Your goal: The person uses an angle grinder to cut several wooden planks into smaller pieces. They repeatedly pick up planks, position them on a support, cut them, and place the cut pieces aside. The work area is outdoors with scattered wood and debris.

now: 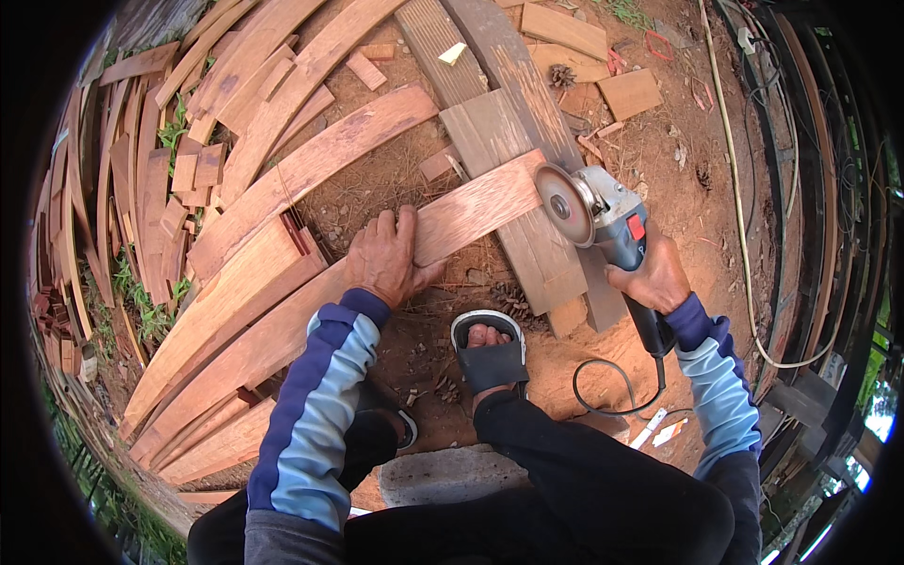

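Note:
A long reddish wooden plank (pixel 480 202) runs from the lower left up to the middle, its far end resting across brown boards (pixel 541 250). My left hand (pixel 384 252) is closed over this plank, thumb on the near side, fingers over the far side. In my right hand (pixel 657 275) is a blue-grey angle grinder (pixel 617 226), gripped round its body. The grinder's round disc (pixel 567 205) is at the plank's right end; I cannot tell whether it touches the wood. A black cord (pixel 603 411) loops down from the grinder's handle.
Stacked planks and offcuts (pixel 179 179) fill the left side. Loose wood blocks (pixel 629 94) lie at the far right. A pale hose or cable (pixel 744 235) runs along the right, beside dark metal bars (pixel 829 188). My sandalled foot (pixel 490 348) is close to the boards, near a concrete block (pixel 452 476).

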Tool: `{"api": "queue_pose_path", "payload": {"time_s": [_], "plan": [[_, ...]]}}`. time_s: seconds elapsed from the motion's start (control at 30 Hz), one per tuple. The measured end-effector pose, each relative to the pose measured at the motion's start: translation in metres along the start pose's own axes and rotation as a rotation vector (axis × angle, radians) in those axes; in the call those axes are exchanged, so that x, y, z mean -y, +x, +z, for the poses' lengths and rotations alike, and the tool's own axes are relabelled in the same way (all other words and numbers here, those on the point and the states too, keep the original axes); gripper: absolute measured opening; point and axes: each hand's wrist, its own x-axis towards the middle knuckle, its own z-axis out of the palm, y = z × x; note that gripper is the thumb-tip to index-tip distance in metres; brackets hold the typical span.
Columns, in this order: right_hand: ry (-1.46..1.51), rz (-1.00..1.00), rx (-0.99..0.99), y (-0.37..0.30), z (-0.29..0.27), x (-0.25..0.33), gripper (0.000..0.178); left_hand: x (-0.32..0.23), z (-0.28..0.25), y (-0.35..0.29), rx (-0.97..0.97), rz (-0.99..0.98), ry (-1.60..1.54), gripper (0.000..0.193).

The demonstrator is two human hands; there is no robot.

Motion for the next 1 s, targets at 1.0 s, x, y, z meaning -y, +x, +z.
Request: {"api": "queue_pose_path", "payload": {"time_s": [1.0], "plan": [[-0.014,-0.019,-0.023,0.0019,0.0020,-0.0003,0.065,-0.0004,-0.0009,0.0002,0.010,0.005,-0.007,0.073]]}}
